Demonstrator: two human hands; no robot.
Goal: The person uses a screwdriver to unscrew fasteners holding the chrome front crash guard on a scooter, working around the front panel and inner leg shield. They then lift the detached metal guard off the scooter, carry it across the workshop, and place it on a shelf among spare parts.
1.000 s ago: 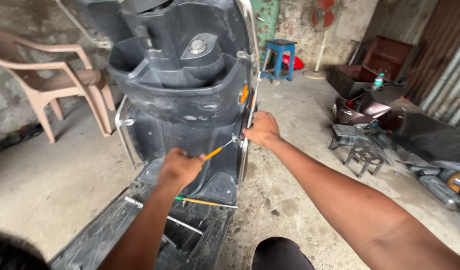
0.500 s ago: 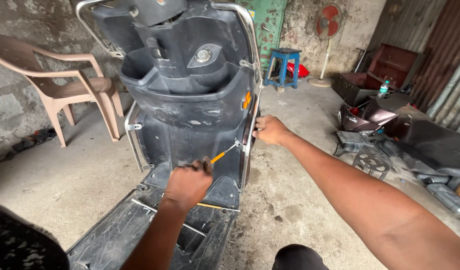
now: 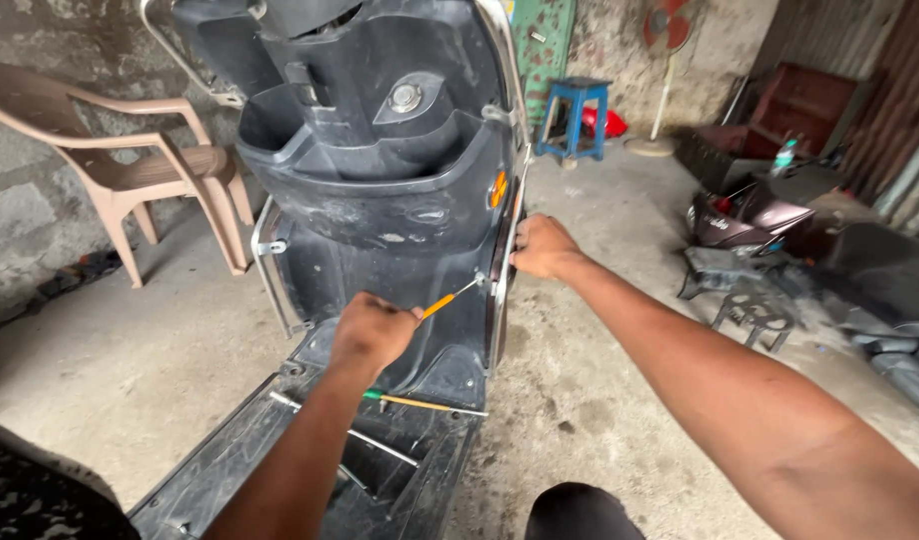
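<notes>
A dark grey scooter front panel (image 3: 380, 230) stands upright in front of me, its inner side facing me. My left hand (image 3: 372, 330) is closed around an orange-handled screwdriver (image 3: 442, 302), whose tip touches a screw at the panel's right edge. My right hand (image 3: 542, 246) grips that right edge, just above the screw. A second screwdriver (image 3: 420, 403) with a green and yellow handle lies on the scooter's black floorboard (image 3: 250, 455) below my left hand.
A beige plastic chair (image 3: 130, 165) stands at the left by the stone wall. A blue stool (image 3: 575, 118) and a standing fan (image 3: 665, 70) are at the back. Loose scooter body parts (image 3: 760, 230) lie on the concrete floor at the right.
My left hand with the orange screwdriver has turned slightly at the screw. My right hand stays on the panel's edge. The view has shifted a little.
</notes>
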